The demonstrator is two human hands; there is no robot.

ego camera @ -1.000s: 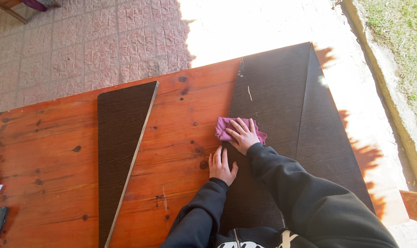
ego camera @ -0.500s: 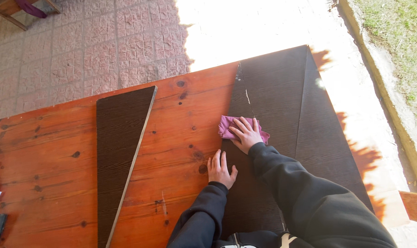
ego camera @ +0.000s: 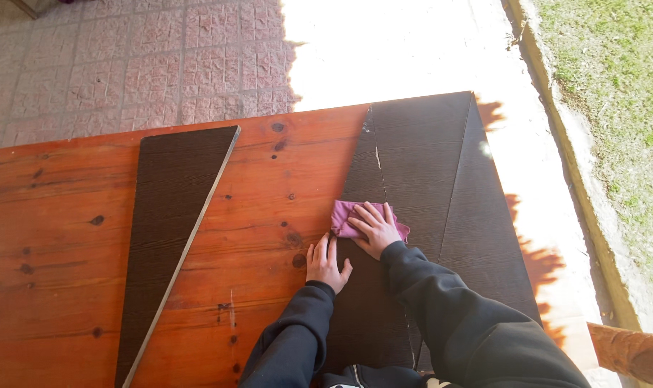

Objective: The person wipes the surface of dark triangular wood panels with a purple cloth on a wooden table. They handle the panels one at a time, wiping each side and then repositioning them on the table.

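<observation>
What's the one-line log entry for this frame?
right hand: flat on purple cloth, on dark wood-grain panel | left hand: flat beside panel edge | second dark panel: apart, left | wooden table

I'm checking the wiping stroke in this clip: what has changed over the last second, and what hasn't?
The right hand has slid the purple cloth a little toward the person along the dark panel, nearer its left edge. The left hand stays flat at that edge, half on the wooden table. The other dark panel has not moved. Nothing was picked up or let go.
</observation>
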